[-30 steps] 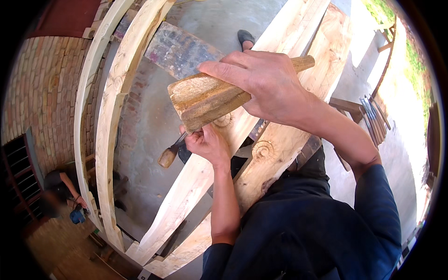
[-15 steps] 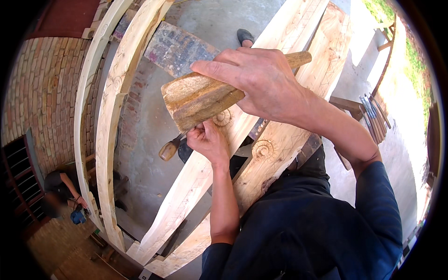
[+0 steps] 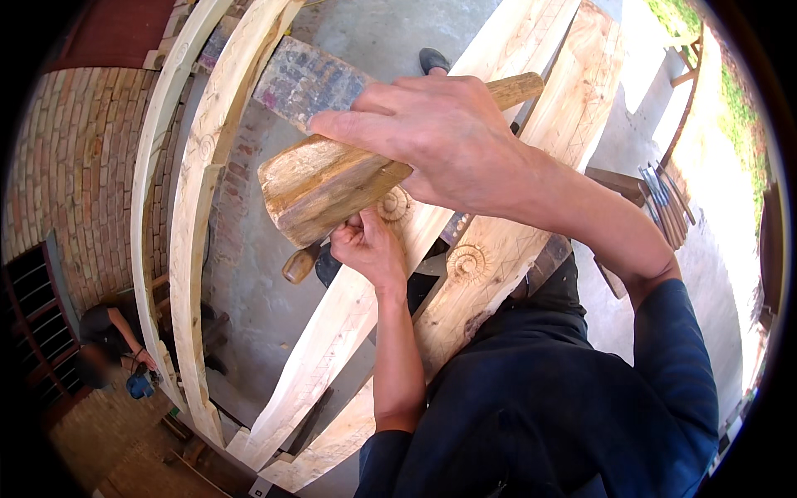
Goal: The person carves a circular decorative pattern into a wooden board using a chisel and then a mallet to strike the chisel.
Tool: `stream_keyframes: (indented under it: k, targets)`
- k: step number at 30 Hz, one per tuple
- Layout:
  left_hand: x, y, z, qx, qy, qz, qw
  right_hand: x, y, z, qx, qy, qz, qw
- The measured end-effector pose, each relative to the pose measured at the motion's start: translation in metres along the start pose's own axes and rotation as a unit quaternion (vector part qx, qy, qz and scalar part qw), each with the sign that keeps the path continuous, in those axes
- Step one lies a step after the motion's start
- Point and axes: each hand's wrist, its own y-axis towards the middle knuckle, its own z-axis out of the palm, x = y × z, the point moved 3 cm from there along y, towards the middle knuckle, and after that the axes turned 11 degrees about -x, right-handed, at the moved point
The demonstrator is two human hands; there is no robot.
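Note:
My right hand is wrapped round the handle of a worn wooden mallet, whose thick head points left and hangs over my other hand. Below it, the fingers of my left hand are closed round a carving chisel. Only its wooden handle shows clearly, sticking out to the left; the cutting end is hidden. Beside that hand a spiral rosette is carved into a pale wooden beam. A second carved spiral lies on the nearer beam, which bears pencilled zigzag lines.
Several chisels lie together at the right. Two curved beams stretch along the left, near a paint-stained plank. Another person with a blue power tool is at the lower left, by a brick wall.
The mallet and my right hand have shifted left and a little down, so the mallet head now covers more of the chisel. My left hand stays almost in place.

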Motion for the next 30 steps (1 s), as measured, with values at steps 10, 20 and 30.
stream_keyframes:
  k: [10, 20, 30]
  targets:
    - [0.048, -0.012, -0.024, 0.008, 0.207, 0.086, 0.975, 0.039, 0.033, -0.002, -0.111, 0.086, -0.162, 0.977]
    - [0.049, -0.02, -0.03, 0.135, 0.338, 0.101, 0.926, 0.067, 0.04, 0.027, -0.073, 0.101, -0.296, 0.947]
    - [0.011, -0.024, -0.012, 0.055, 0.45, 0.309, 0.836, 0.054, 0.036, 0.015, -0.053, 0.105, -0.182, 0.976]
